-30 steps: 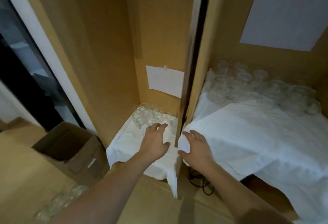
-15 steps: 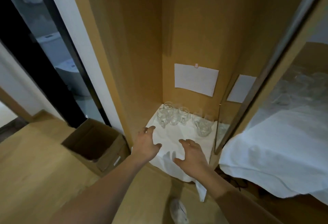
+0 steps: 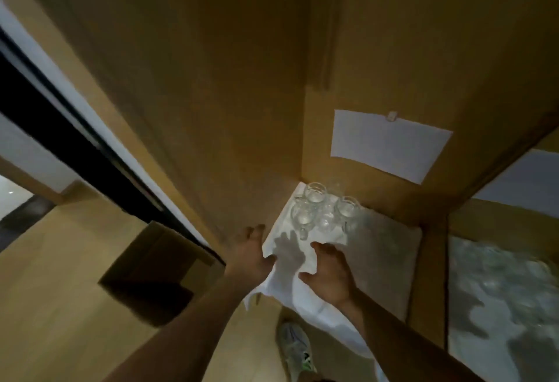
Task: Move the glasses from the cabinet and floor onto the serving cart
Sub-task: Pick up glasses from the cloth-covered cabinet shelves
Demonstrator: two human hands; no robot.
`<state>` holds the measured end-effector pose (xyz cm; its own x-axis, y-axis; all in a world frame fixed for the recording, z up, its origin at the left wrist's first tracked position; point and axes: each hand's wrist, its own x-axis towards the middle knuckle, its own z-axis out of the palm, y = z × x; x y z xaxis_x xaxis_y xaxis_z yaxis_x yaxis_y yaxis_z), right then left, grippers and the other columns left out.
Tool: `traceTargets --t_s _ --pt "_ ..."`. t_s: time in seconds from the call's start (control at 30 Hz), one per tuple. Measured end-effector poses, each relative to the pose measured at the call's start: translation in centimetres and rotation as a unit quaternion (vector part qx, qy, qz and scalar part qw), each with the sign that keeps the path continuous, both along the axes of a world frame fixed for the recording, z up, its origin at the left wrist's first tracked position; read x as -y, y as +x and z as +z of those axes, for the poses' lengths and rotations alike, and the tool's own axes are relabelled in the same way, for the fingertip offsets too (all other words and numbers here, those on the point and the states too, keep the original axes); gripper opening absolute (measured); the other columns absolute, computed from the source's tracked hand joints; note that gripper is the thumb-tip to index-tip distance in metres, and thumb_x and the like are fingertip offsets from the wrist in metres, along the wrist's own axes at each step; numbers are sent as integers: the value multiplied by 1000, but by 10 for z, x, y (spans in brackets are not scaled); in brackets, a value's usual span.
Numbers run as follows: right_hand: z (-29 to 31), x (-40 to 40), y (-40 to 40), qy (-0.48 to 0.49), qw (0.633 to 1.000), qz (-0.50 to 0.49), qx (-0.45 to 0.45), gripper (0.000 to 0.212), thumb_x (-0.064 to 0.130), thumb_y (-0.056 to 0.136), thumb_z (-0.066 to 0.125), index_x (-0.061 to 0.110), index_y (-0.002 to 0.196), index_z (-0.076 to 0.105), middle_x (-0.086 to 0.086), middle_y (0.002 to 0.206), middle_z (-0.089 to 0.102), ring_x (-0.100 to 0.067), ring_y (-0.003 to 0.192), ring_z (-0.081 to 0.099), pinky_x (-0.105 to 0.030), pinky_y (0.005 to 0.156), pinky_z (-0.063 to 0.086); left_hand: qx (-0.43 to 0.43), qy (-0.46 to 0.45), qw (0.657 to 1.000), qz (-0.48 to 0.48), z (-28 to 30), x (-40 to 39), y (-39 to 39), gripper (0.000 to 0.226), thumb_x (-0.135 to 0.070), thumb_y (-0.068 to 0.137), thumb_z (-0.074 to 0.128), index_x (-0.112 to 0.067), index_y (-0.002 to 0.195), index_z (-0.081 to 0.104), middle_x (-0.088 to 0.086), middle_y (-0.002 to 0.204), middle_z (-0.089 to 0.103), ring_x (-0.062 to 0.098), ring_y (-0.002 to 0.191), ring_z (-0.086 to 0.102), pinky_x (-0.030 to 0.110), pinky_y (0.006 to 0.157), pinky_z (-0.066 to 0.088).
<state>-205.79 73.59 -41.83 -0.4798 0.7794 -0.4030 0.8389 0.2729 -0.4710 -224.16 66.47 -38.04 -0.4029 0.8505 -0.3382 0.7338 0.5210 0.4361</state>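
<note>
Several clear stemmed glasses (image 3: 323,210) stand in a cluster at the back left corner of a cabinet shelf, on a white cloth (image 3: 378,260). My left hand (image 3: 252,253) reaches in at the shelf's left front edge, fingers spread, holding nothing. My right hand (image 3: 328,275) hovers over the cloth just in front of the glasses, fingers loosely extended and empty. Both hands stay short of the glasses. The serving cart is out of view.
A white sheet of paper (image 3: 390,145) is clipped to the cabinet's back wall. A wooden divider (image 3: 429,275) separates a blurred right compartment (image 3: 502,300). An open cardboard box (image 3: 157,266) sits on the wooden floor at left. My shoe (image 3: 295,348) is below.
The view swung left from the right compartment to the left shelf and closer in. Both hands moved forward over the cloth toward the cluster of glasses.
</note>
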Motion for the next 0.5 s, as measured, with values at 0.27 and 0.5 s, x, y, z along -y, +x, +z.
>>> traceTargets --t_s 0.27,0.5 --pt "-65 -86 -19 -47 990 -131 -3 85 41 80 74 13 150 36 -7 140 51 -28 133 46 -32 108 36 63 -22 997 33 -72 -108 -15 75 -27 84 77 -9 148 43 13 145 50 31 131 47 30 105 35" --pt "-134 -153 -26 -71 982 -173 12 94 43 84 75 15 156 21 -12 156 33 -30 143 33 -35 115 28 80 -71 994 31 -139 -150 -24 80 -28 86 75 -10 152 35 10 151 44 26 141 37 32 114 27"
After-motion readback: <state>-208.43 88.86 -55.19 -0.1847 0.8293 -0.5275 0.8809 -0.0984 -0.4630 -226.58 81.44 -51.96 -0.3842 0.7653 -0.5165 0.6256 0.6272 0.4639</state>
